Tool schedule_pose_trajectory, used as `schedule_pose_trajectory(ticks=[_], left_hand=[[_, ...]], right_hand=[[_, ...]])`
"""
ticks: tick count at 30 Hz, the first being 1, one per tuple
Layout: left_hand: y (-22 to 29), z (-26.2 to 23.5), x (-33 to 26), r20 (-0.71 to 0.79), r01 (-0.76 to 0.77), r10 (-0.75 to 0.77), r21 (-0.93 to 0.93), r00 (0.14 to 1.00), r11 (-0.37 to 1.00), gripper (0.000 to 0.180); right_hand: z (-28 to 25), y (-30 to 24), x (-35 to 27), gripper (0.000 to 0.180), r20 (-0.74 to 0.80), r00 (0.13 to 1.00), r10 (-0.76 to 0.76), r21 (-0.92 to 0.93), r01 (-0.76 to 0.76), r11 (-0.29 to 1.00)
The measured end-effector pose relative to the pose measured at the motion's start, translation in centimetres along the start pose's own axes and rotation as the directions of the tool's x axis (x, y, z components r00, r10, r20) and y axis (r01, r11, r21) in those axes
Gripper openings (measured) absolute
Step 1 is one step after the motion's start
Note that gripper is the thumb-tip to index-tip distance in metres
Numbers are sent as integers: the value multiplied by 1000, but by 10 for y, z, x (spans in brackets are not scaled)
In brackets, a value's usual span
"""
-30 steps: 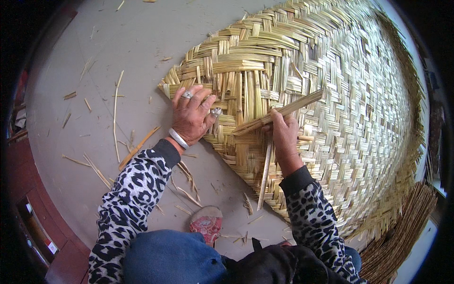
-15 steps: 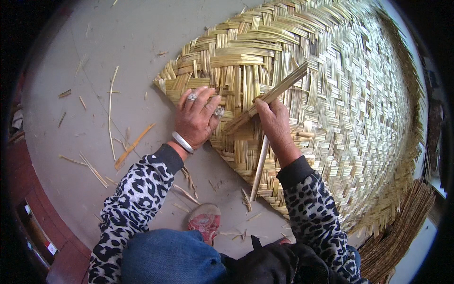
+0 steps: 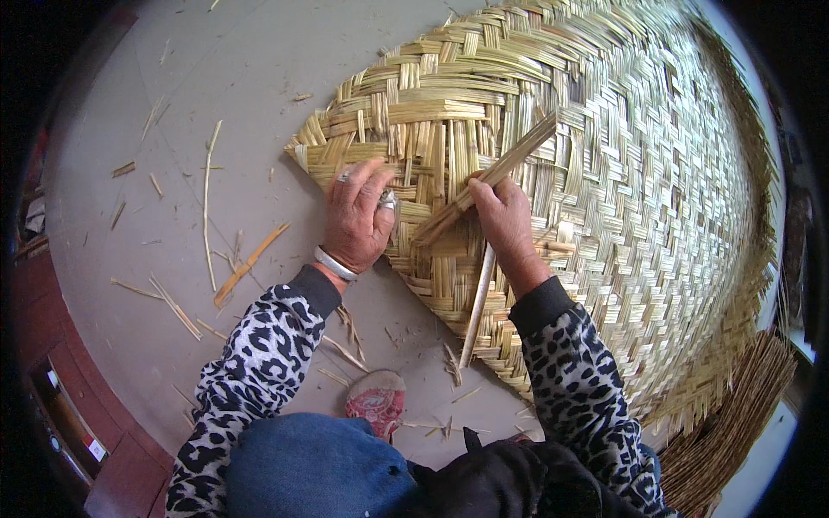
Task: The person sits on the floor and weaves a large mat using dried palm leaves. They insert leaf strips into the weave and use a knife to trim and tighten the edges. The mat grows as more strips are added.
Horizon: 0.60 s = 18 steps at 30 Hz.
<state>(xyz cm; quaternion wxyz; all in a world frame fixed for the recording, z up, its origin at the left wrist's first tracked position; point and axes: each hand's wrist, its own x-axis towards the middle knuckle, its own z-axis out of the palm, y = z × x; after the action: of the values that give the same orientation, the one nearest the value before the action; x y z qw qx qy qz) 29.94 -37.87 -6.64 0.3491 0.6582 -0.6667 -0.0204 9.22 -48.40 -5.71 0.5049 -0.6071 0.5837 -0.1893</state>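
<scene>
A large pale-yellow woven straw mat (image 3: 643, 220) fills the right side of the view, its corner pointing left. My left hand (image 3: 356, 216), with rings and a silver bracelet, is at its left edge with the fingers bent over the weave. The fingertips press on the mat; the thumb is partly hidden. My right hand (image 3: 503, 216) is closed round a flat bundle of reed strips (image 3: 527, 151). This bundle slants across the mat, its lower end resting on the weave between both hands. A loose pale strip (image 3: 477, 306) runs down from below my right hand over the mat's edge.
Scraps of reed, including a long thin stalk (image 3: 207, 207) and an orange-brown piece (image 3: 250, 265), lie on the grey floor (image 3: 95, 242). A brown stack of stalks (image 3: 734, 423) lies at lower right. My red shoe (image 3: 376, 404) is below the mat's edge.
My left hand has shifted slightly, its fingers more bent at the mat's edge. The right hand and its bundle keep nearly the same place; the whole view has moved a little.
</scene>
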Motion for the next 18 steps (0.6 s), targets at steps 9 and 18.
schedule_pose_trajectory(ticks=[9, 18], left_hand=[[4, 1, 1, 118, -71, 42, 256, 992, 964, 48], [1, -3, 0, 109, -96, 75, 209, 991, 973, 45]], right_hand=[[-8, -23, 16, 41, 218, 974, -59, -4, 62, 998], [-7, -17, 29, 41, 252, 966, 49, -79, -30, 996]])
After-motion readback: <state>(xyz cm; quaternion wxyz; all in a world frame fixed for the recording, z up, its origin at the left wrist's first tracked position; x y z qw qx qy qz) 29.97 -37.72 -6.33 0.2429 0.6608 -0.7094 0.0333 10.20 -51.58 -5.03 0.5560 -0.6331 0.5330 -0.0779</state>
